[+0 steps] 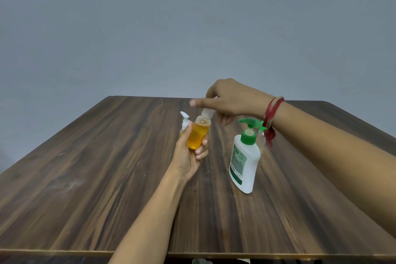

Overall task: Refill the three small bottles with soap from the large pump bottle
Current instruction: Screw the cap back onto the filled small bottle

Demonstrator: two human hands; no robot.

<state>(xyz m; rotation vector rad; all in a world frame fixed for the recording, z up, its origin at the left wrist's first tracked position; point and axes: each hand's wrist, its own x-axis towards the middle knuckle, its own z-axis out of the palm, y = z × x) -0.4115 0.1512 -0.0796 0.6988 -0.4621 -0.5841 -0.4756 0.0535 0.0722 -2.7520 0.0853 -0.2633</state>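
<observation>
My left hand (188, 152) grips a small clear bottle (198, 134) filled with orange soap, tilted a little to the right above the table. My right hand (227, 100) reaches over it and pinches the bottle's whitish cap (207, 113). Behind my left hand stands a second small bottle (184, 122) with a white pump top, mostly hidden. The large white pump bottle (244, 161) with a green pump stands upright to the right. A third small bottle (261, 135) with a green top is partly hidden behind it and my right wrist.
The wooden table (107, 167) spans the view, with its front edge near the bottom and its far edge against a plain grey wall. A red thread band is on my right wrist (271, 118).
</observation>
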